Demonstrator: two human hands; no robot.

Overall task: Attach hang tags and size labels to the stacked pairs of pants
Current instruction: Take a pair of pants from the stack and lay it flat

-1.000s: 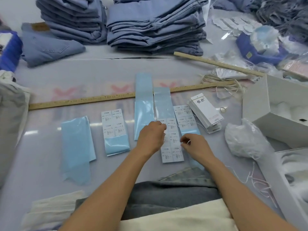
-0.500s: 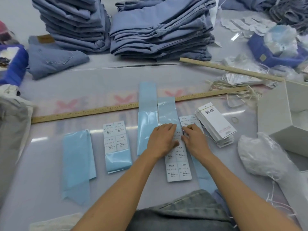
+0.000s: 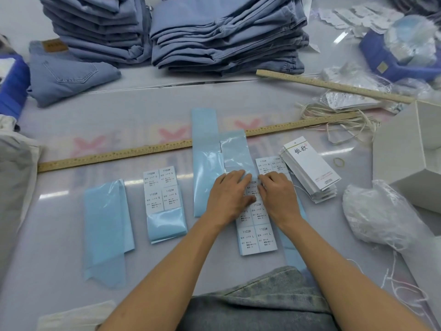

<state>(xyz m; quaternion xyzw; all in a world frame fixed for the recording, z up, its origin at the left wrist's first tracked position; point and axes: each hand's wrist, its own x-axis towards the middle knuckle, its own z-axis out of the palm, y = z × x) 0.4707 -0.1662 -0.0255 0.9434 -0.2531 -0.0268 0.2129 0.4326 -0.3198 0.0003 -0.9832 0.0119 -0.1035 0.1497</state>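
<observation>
Head view: both hands work a sticker loose on the L size-label sheet (image 3: 256,225).

Left hand (image 3: 229,194) and right hand (image 3: 276,194) meet at the sheet's upper part, fingertips pinching at a label there. The sheet lies on the table (image 3: 71,283), centre-right, between a blue backing strip (image 3: 206,161) and the hang tags (image 3: 312,168); its long axis runs away from the person. Risk: a hasty peel may tear or curl the sticker, or lift its neighbour.
</observation>
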